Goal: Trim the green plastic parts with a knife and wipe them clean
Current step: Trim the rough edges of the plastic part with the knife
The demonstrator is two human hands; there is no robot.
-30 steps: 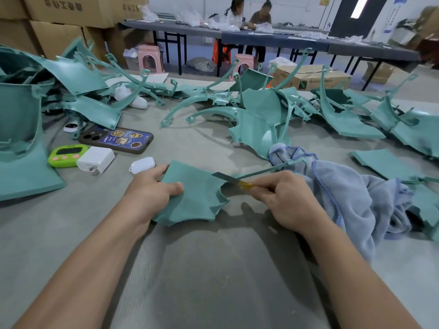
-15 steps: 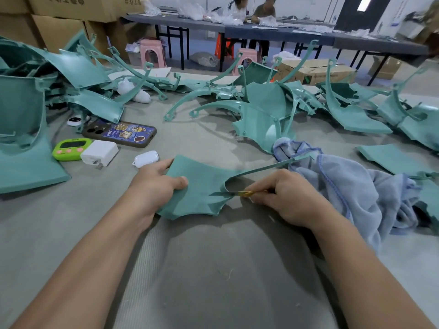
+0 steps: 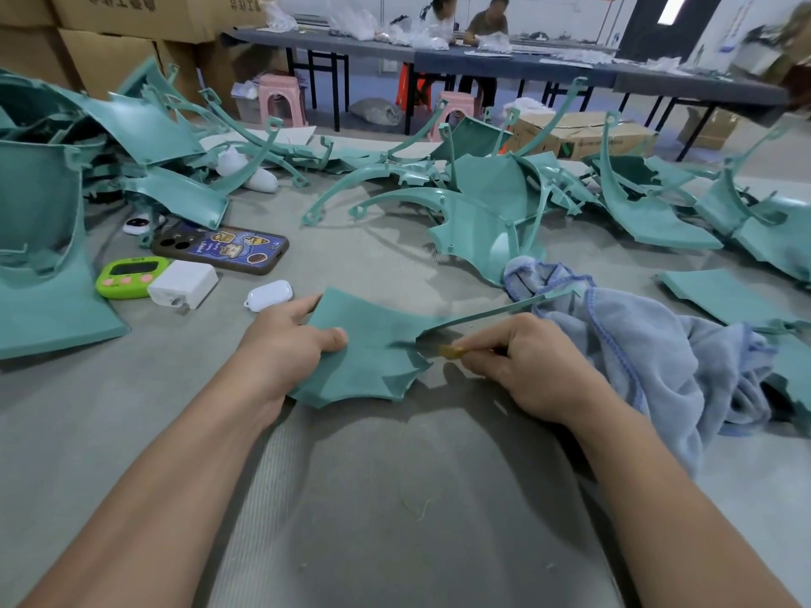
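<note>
Head view: at the centre of the frame one green plastic part (image 3: 368, 344) lies flat on the grey table (image 3: 395, 498). It is a matt teal panel with a jagged, pointed lower edge. One thin strip runs from its upper right corner up and right over the blue cloth (image 3: 649, 344).

The left hand (image 3: 285, 340) pinches the panel's left edge, thumb pressed on top and fingers tucked beneath. The right hand (image 3: 522, 366) has its fingers curled round the yellow handle of one knife (image 3: 432, 348). The dark blade lies on the panel at the notch in its right side.

The single cloth sits crumpled at centre right, touching the right hand's far side.

To the left of centre lie one phone (image 3: 221, 249) in a cartoon case, one green timer (image 3: 129, 276), one white charger (image 3: 183, 283) and one white earbud case (image 3: 268, 295).

More green parts (image 3: 478, 212) are heaped across the upper half of the frame from left to right, overlapping too much to count.

In the upper middle stand two pink stools (image 3: 281, 98), and two people (image 3: 482, 19) sit at a long dark table.
</note>
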